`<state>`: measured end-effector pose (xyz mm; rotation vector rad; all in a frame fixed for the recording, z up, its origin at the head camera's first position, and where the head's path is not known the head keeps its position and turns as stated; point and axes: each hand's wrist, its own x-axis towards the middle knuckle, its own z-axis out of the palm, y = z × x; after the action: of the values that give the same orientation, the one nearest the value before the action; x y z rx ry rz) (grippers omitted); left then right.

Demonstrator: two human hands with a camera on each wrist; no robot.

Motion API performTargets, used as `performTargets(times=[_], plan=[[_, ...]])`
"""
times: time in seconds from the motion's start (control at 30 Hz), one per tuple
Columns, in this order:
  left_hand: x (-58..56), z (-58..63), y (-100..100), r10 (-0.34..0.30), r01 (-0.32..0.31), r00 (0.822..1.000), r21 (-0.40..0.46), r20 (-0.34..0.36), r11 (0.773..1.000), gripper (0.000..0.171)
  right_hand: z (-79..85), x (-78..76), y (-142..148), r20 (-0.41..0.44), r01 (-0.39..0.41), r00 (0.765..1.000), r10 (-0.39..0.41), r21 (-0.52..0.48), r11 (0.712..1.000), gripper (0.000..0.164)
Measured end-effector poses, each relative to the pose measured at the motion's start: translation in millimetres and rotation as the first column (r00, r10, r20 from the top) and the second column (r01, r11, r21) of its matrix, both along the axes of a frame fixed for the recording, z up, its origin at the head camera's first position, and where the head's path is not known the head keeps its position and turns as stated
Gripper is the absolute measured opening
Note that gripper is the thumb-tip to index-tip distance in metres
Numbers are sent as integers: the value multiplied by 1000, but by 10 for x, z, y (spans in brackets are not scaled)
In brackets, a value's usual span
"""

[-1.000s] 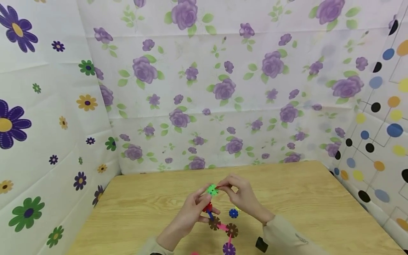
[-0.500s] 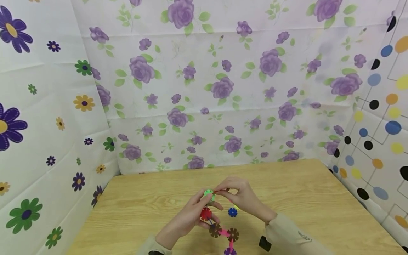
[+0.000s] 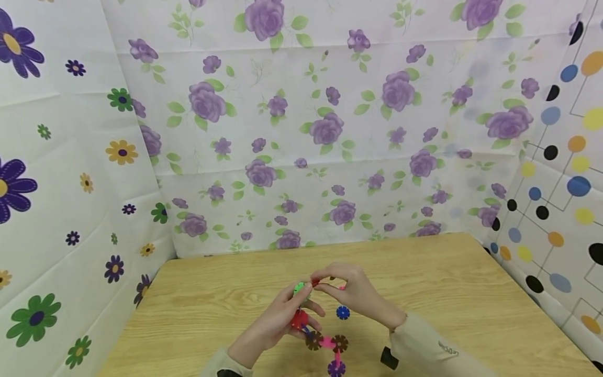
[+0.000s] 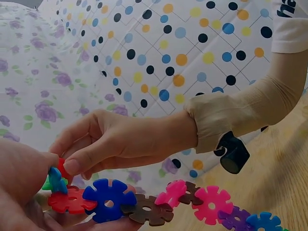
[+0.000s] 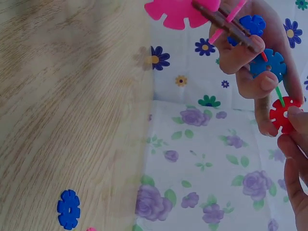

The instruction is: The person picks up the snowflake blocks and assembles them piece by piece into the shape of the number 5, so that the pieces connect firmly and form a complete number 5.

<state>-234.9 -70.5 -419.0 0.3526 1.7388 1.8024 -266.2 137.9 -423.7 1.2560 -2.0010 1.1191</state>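
Observation:
My left hand (image 3: pixel 273 320) pinches a green notched plastic disc (image 3: pixel 299 289), one link in a chain of interlocking discs. Below it hang a red disc (image 3: pixel 299 319), brown discs (image 3: pixel 314 341) joined by a pink one (image 3: pixel 327 342), and a purple disc (image 3: pixel 336 368). Between thumb and fingertips, my right hand (image 3: pixel 350 293) grips another red disc (image 5: pixel 283 115) at the green disc's edge. In the right wrist view the green disc (image 5: pixel 279 96) appears edge-on between that red disc and a light blue one (image 5: pixel 267 66). Fingers partly hide the joint.
A loose blue disc (image 3: pixel 343 312) lies on the wooden table (image 3: pixel 212 314), with bits of pink and brown pieces partly behind my right hand. A black device (image 3: pixel 389 358) sits at the right wrist. Patterned cloths (image 3: pixel 282 131) enclose the table's back and sides.
Both hands have shifted slightly left and a little lower, carrying the chain along. The right hand keeps its pinch on the red disc at the green disc's edge.

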Motion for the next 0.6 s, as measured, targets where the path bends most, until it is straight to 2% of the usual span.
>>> performTargets(times=[0.17, 0.4, 0.5, 0.6], plan=[[-17, 12, -68, 25, -25, 1000, 0, -3, 1000, 70, -86, -38, 46, 110, 39, 993, -41, 20, 999, 22], [-43, 19, -138, 45, -45, 999, 4, 10, 999, 61, -231, -138, 180, 270, 88, 957, -106, 76, 993, 16], [-48, 24, -160, 46, -46, 999, 10, 23, 999, 63, -315, -194, 247, 331, 113, 931, -156, 146, 983, 14], [-52, 30, -182, 49, -50, 998, 20, 27, 999, 66, -401, -246, 304, 366, 121, 905, -216, 263, 957, 12]])
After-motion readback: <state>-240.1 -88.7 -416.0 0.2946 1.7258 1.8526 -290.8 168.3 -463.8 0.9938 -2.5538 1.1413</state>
